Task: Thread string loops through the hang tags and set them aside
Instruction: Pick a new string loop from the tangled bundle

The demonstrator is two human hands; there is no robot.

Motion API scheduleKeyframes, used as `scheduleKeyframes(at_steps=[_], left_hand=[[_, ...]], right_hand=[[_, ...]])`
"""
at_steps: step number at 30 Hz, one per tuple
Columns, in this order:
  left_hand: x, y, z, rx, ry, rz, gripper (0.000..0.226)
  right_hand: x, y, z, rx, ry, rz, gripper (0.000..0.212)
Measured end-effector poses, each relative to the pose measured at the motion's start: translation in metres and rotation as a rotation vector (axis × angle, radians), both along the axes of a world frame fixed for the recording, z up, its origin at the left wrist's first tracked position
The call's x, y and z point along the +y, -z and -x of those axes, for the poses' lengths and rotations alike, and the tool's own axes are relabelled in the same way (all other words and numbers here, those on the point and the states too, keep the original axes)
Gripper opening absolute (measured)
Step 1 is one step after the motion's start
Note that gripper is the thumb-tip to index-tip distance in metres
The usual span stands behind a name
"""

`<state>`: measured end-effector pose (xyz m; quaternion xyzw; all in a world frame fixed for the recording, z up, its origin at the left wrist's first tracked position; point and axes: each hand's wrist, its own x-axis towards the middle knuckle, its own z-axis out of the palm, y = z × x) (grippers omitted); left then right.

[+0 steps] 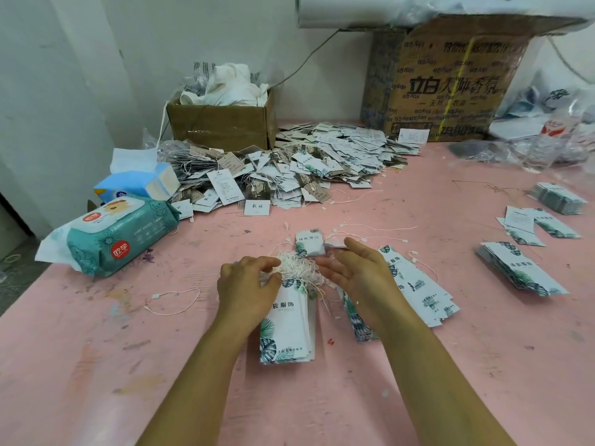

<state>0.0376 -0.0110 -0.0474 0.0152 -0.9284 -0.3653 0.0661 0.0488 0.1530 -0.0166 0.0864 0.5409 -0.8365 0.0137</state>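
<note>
Gripping the stack of hang tags (289,320) at its strung top, near the middle of the bench, the left hand (246,284) curls its fingers against the white string tangle (299,268). The right hand (357,268) is released, its fingers loosely spread beside the tangle, above the fanned tags (418,291).

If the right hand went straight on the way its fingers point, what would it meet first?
Most likely the string tangle on the tag stack that the left hand grips: the right hand is nearly at it. A small tag lies just beyond; height is hard to judge.
</note>
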Motion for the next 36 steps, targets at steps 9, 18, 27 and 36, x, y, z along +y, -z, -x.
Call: scheduleKeyframes(at_steps=[9,18,27,36], left_hand=[[0.0,-0.006,-0.003,0.028,0.021,-0.139,0.011],[0.003,-0.01,-0.006,0.184,0.048,-0.337,0.023],[0.008,-0.015,-0.011,0.213,0.139,-0.501,0.017],[0.011,-0.016,-0.012,0.216,0.263,-0.598,0.017]], right_hand=[[0.002,0.001,0.001,-0.07,-0.042,0.087,0.049],[0.001,0.0,0.0,-0.067,-0.065,0.088,0.034],[0.0,0.007,-0.002,0.019,-0.145,-0.125,0.025],[-0.012,0.011,-0.006,0.332,-0.177,-0.736,0.02]])
